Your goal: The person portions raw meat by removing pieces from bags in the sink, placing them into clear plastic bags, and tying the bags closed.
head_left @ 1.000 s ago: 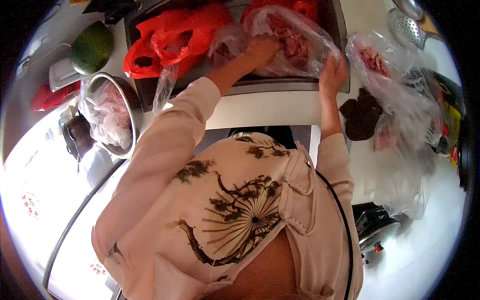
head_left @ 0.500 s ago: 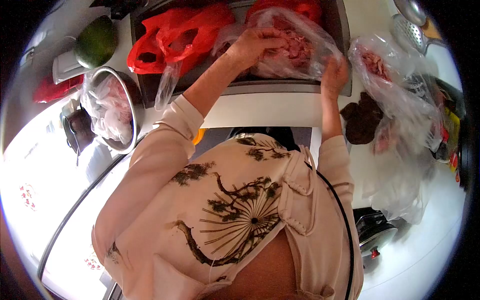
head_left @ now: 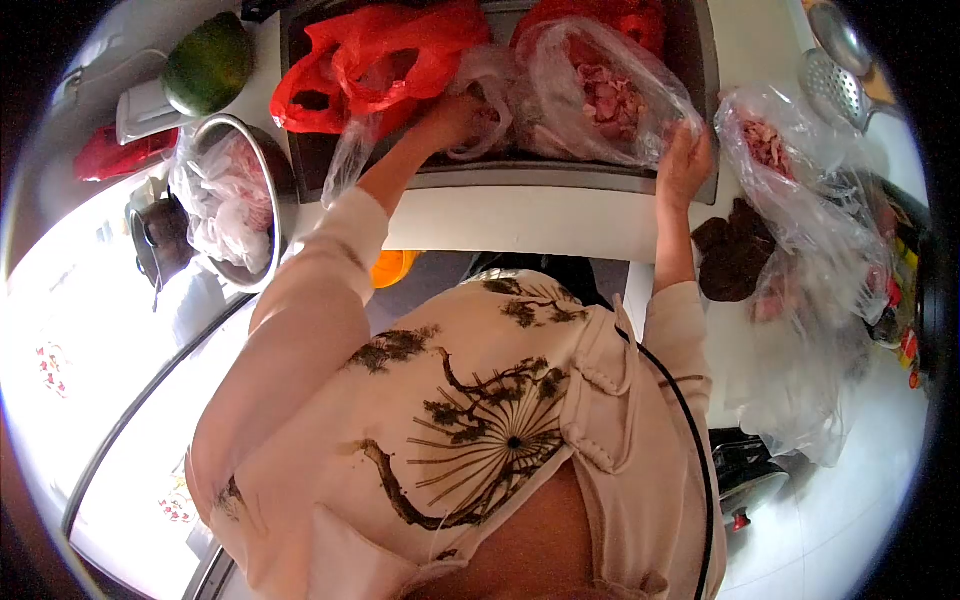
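Observation:
A clear plastic bag [head_left: 650, 95] of pink cut meat [head_left: 610, 105] lies in the right part of the dark sink [head_left: 470, 178]. At its right edge, my right hand [head_left: 685, 165] is closed on the plastic, holding the mouth of the bag wide. My left hand [head_left: 450, 122] reaches low into the sink, between a red plastic bag [head_left: 420, 45] and the loops of another clear bag [head_left: 490, 75]. Its fingers are blurred and partly hidden, so whether it grips anything is unclear.
To the left stand a metal bowl [head_left: 272, 190] with white plastic bags and a dark green melon [head_left: 208, 65]. On the right lie another clear bag of meat [head_left: 765, 145], a dark brown lump [head_left: 735, 250] and a slotted ladle [head_left: 835, 90].
My left hand has left the meat in the clear bag and moved left and down, beside the red bag. My right hand still holds the bag's edge.

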Motion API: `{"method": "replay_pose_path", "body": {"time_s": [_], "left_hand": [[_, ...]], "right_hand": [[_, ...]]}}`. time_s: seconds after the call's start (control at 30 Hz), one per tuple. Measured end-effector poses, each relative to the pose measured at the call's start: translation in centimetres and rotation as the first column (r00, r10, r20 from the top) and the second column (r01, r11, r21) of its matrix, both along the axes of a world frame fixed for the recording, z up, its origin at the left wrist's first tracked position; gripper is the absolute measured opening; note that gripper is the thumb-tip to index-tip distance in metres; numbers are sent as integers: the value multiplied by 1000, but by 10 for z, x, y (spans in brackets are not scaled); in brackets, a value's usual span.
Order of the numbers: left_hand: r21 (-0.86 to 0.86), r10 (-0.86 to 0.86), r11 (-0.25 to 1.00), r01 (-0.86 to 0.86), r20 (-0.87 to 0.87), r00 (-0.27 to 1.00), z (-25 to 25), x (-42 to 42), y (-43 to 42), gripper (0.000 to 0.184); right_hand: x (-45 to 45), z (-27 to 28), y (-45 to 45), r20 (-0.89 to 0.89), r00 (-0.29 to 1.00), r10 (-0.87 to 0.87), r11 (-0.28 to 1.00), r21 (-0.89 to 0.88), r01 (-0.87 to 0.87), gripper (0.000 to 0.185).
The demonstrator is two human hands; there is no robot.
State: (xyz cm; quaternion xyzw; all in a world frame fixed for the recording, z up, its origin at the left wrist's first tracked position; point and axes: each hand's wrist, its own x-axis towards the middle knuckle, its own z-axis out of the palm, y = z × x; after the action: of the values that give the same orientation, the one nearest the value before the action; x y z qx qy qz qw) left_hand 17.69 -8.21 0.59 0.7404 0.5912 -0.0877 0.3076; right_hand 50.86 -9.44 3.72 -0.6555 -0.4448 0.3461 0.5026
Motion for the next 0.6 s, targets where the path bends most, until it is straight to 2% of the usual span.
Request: {"method": "replay_pose_path", "body": {"time_s": [0.03, 0.07, 0.1, 0.13, 0.2, 0.27, 0.4, 0.5, 0.6], "left_hand": [[-54, -46, 997, 52, 108, 993, -13, 1, 5, 29], [-52, -43, 997, 49, 112, 993, -49, -9, 7, 29], [134, -87, 989, 65, 168, 982, -89, -17, 7, 29], [322, -139, 944, 70, 197, 971, -96, -14, 9, 30], [163, -96, 984, 70, 159, 983, -111, -3, 21, 30], [87, -84, 994, 73, 127, 988, -103, 8, 30, 30], [30, -69, 997, 65, 130, 989, -93, 7, 36, 30], [-10, -48, 999, 50, 142, 989, -82, 2, 35, 30], [-41, -35, 998, 42, 150, 988, -80, 0, 36, 30]], "right_hand": [[1, -2, 0, 20, 1000, -1, 1000, -11, 2, 30], [1, -3, 1, 42, 999, -4, 1000, -19, 5, 29], [1, -3, 1, 49, 999, -3, 1000, -16, 4, 29], [0, -2, 1, 74, 997, -19, 1000, -4, 19, 29], [2, -5, 1, 109, 993, -39, 999, 9, 38, 29], [2, -8, 2, 2, 1000, -23, 999, -38, 23, 28], [1, -3, 1, 8, 1000, -17, 1000, -7, 17, 27], [2, -12, 2, -4, 997, -73, 997, -24, 73, 30], [6, -18, 3, 47, 997, -64, 998, 14, 64, 30]]}}
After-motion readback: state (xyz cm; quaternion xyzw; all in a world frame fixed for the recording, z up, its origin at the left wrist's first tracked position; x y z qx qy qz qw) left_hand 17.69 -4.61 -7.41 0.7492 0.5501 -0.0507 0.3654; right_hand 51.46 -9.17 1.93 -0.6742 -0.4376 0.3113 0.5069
